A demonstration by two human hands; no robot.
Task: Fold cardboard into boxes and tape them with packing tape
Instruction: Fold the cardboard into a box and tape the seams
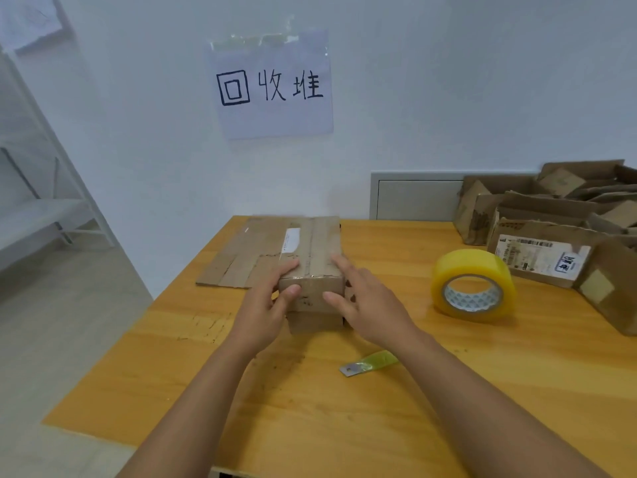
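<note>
Head view of a light wooden bench (344, 426) set against a white wall. Closed brown cardboard box (312, 270), its top seam covered by a strip of clear tape, stands near the middle of the bench with one short end facing the camera. Left hand (267, 305) rests on the near left corner of the box, fingers extended along the top edge and thumb laid against the near end face; it does not curl round the box. Right hand (365, 298) lies at the near right corner, fingers straight and slightly spread, index finger along the right top edge and thumb touching the near end face. Flattened sheet of brown cardboard (238, 260) lies on the bench just behind and left of the box, partly hidden by it. Roll of yellowish clear packing tape (474, 284) stands tilted on the bench to the right of the box, well apart from both hands. Small metal blade with a scrap of yellow-green tape (367, 363) lies flat on the bench just beside the right forearm. Pile of used brown cardboard boxes (551, 229), several open and one bearing a white shipping label, fills the far right of the bench. White paper sign with black handwritten characters (272, 88) is taped to the wall above the box.
</note>
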